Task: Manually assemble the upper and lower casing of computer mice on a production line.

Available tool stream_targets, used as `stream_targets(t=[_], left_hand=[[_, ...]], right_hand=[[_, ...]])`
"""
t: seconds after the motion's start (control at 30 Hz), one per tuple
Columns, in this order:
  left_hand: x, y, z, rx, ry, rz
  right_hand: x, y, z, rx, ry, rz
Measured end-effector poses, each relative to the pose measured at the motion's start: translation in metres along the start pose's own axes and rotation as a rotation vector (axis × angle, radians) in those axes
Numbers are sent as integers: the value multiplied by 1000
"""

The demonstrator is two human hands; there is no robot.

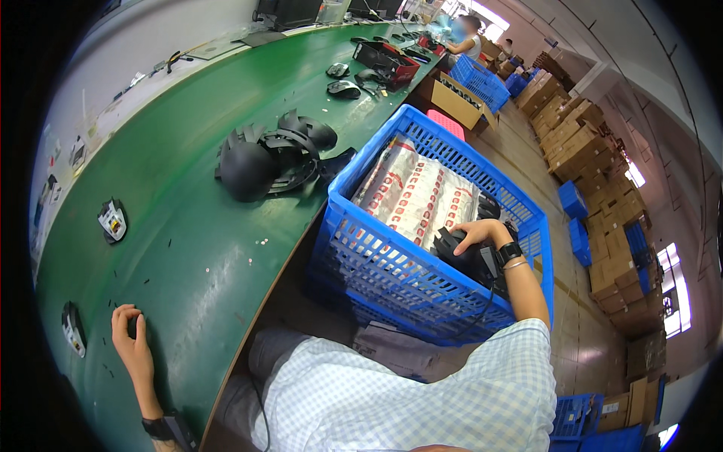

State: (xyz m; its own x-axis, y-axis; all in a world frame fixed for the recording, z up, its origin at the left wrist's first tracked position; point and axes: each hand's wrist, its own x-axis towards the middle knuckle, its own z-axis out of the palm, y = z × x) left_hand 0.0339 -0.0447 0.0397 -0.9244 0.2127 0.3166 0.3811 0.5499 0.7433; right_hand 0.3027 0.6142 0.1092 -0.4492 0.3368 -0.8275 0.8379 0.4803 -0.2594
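Reaching into a blue plastic crate (354, 218) on the right, my right hand (482, 235) is closed on a black plastic mouse shell (452, 245). More dark parts lie beside and under that hand, partly hidden. A silvery-white plastic sheet (414, 188) with red print covers much of the crate's contents. My left hand (132, 331) rests on the green table, fingers loosely bent and thumb apart, with nothing visible in it. Small black bits lie around it. Nearby are two opened mouse bodies (113, 221), the other (73, 329) nearer the table's left edge.
Stacked black curved shells (252, 162) sit mid-table. Farther along are computer mice (343, 90) and a red-and-black box (385, 62). Beyond the crate stand a carton (456, 102) and another blue crate (480, 81). A co-worker (468, 41) sits at the far end.
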Motion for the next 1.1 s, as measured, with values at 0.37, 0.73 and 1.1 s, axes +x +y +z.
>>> stream_targets(t=[0.37, 0.73, 1.1], left_hand=[[-2, 0, -1, -1, -9, -1], [0, 3, 1, -23, 5, 2], [-5, 14, -4, 16, 42, -4]], right_hand=[[16, 20, 5, 38, 4, -77], [14, 26, 12, -242, 205, -248], [-23, -3, -8, -58, 360, -223]])
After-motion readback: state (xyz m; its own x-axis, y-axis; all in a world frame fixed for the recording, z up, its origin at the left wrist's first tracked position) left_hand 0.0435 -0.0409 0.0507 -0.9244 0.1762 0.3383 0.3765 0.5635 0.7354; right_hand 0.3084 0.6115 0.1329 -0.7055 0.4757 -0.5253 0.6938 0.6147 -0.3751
